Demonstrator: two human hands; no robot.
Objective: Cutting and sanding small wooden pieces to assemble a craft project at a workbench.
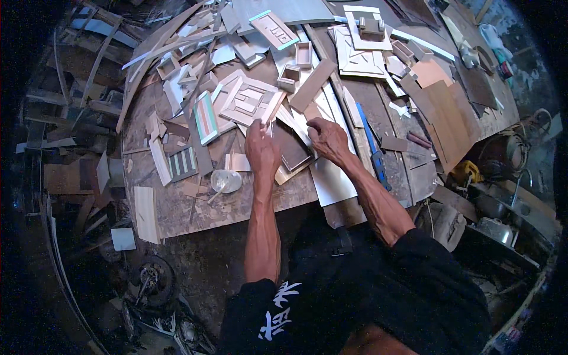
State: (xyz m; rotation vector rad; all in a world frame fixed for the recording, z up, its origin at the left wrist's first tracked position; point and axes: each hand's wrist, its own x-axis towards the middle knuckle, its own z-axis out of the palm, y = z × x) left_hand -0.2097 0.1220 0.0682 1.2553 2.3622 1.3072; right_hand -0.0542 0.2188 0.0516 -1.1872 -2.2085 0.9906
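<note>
My left hand [262, 147] is closed at the near edge of a pale wooden panel [245, 97] with raised square pieces, its fingertips around something small, thin and pale. My right hand [327, 137] is closed at the right end of a dark-centred, pale-edged wooden piece [296, 151] lying between my hands; what its fingers hold is unclear. A white cup [223, 182] with a stick in it stands left of my left wrist. A brown board [312, 86] lies above my right hand, and a white sheet [332, 180] lies below it.
Around them on the workbench [207, 216] lie small boxes [289, 78], striped panels [182, 161], several offcuts and strips, and a blue-handled tool [376, 163]. Brown sheets [447, 127] lie at the right. Timber scraps [83, 77] and a wheel [148, 278] lie beyond the bench's edges.
</note>
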